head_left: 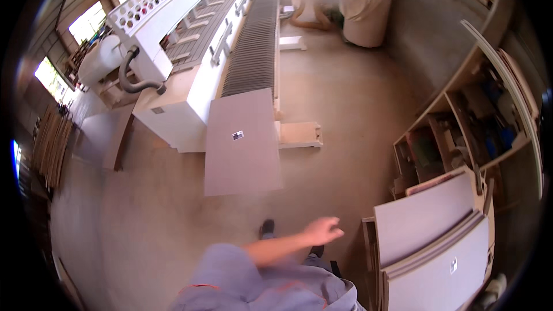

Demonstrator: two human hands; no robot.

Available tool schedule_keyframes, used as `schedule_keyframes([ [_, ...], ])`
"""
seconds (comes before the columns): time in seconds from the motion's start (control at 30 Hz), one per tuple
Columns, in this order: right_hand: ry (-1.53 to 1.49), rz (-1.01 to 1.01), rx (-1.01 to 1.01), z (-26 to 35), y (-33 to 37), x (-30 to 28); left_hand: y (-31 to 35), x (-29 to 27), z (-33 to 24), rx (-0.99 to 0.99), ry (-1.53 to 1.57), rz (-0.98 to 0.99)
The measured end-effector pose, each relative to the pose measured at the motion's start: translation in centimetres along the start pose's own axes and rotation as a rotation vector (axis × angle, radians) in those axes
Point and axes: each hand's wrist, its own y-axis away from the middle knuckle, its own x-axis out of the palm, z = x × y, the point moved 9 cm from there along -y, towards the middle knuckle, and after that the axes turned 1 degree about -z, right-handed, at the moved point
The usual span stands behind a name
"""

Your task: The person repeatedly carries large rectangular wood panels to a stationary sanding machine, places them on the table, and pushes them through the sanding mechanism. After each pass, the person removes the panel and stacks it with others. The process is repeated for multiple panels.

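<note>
Your left hand (324,231) is empty, fingers loosely bent, near the stacked grey panels (432,279). Right hand's out of view; can't tell its grip.

The camera sits on the person's head, the left of a side-by-side pair, tipped down and forward. From up there it catches the blue-grey clothing (276,291) close below, the left hand (324,231) a little farther out, the floor (150,213) beyond, and a long white machine (173,112) receding ahead. Its wide fisheye bends the shelving (458,118) at right toward a dark rim.
</note>
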Motion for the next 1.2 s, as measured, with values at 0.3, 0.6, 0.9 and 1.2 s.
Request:
schedule_keyframes([
  [0.3,-0.734,0.601,-0.856,55.9,31.6,11.0,14.9,-31.5,41.8,-0.785,-0.169,-1.080],
  [0.6,-0.105,1.488,-0.821,69.3,78.4,46.1,18.1,-31.3,55.1,-0.911,0.908,-0.673],
  [0.9,-0.241,1.240,-0.518,71.0,80.3,46.9,16.7,-32.0,51.8,-0.897,1.152,-0.957],
  [1.2,-0.512,1.202,-0.477,70.5,77.8,36.3,21.0,-35.6,41.4,-0.844,1.261,-1.031],
])
